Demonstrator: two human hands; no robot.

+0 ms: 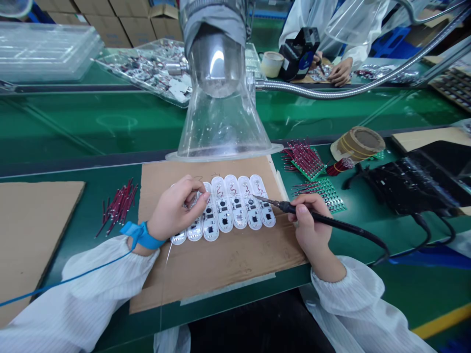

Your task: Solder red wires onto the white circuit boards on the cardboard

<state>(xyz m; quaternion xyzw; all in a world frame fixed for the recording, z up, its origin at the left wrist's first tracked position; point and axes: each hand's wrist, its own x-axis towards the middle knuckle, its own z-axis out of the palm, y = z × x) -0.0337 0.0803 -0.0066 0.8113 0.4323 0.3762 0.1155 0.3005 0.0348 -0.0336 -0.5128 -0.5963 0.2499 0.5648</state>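
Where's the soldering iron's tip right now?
Head view, right of centre: the soldering iron is held in the right hand, its tip over the right end of the row of white boards on the cardboard sheet, below the clear funnel.

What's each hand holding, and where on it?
Right hand grips soldering iron by its black handle. Left hand pinches solder wire just behind its free end.

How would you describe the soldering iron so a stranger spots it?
Find the clear funnel-shaped fume hood above the cardboard sheet. Just right of the white oval circuit boards there, the right hand holds the soldering iron: the only black pen-like tool, trailing a cord.
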